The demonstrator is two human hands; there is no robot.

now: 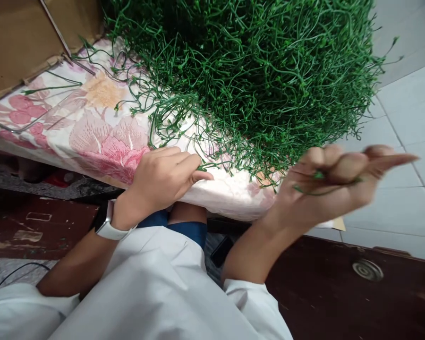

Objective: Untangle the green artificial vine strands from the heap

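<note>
A white garment [163, 293], softly creased, fills the near edge, with dark blue shorts [189, 231] just beyond it. A smartwatch [115, 230] with a pale band and a rounded metallic case circles the left wrist. To the right lies a dark brown panel [340, 295], scuffed and set with a round metal fitting [367, 269].

The left hand [166, 172] is loosely curled at the cloth's near edge, thumb alongside the bent forefinger; a short green stem [212, 165] shows by the thumb, though whether it is pinched I cannot tell. The right hand [340, 170], slightly blurred, is raised with fingers folded over a thin green stem [318, 192] that crosses the palm.

Under the left hand's side of the scene spreads a tablecloth [109, 137], off-white with pink and orange flowers in a fine, stippled print. Loose stems [173, 115] lie on it in curling loops. Behind them rises the heap of green stems [251, 71], a dense, springy tangle of thin, smooth, plastic-looking strands, forked and tipped with small buds, bright at the edges and darker within.

Farther left, a bent wire [57, 31] crosses a plain brown cardboard box [17, 42]; pale, glossy tiles [414, 113] stand on the right.
</note>
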